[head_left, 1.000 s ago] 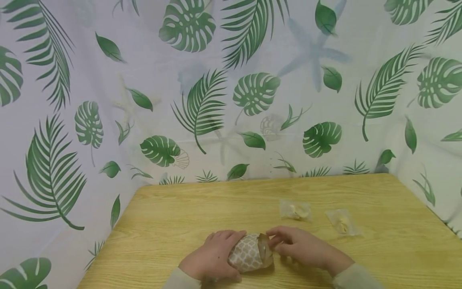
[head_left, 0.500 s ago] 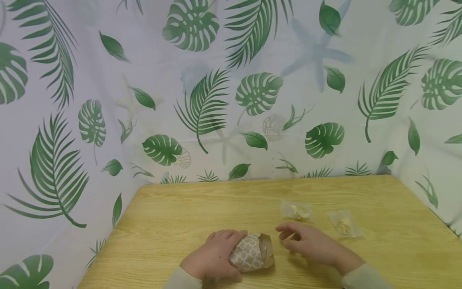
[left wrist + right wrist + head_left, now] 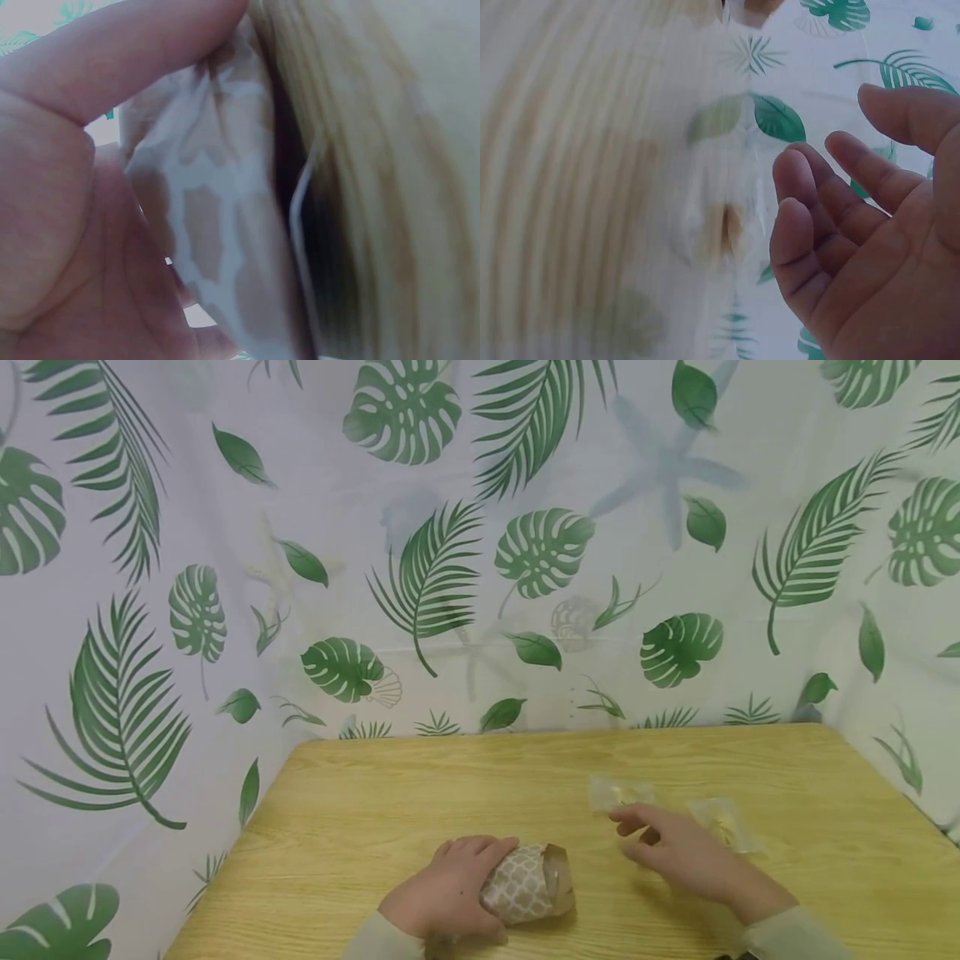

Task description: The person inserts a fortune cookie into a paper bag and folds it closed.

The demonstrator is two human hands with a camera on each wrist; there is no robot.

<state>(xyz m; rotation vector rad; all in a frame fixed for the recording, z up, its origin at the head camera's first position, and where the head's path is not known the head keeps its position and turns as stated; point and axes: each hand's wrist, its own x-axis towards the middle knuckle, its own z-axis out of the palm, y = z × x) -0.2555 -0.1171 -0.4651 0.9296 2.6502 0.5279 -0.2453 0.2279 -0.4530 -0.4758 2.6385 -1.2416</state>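
The left hand (image 3: 453, 885) has its grip snug around a paper bag (image 3: 521, 885). The bag sits right in that grip, with the palm at its left end, fingers on the far side and thumb on the near side. It is lying down, brown with a white pattern. Its mouth points right, and something clear shows in there. Close up, a finger presses on the crinkly paper.

The right hand (image 3: 678, 852) is well apart from the paper bag. Its grip is loose, with fingers a little bent and the thumb held away from them. It is over by the left clear bag (image 3: 622, 793); I can't tell if a finger touches it. The right clear bag (image 3: 723, 822) is partly behind that hand. Both have yellow bits inside and lie on the wooden surface (image 3: 390, 810). Behind hangs a white cloth (image 3: 465, 568) with green leaves.
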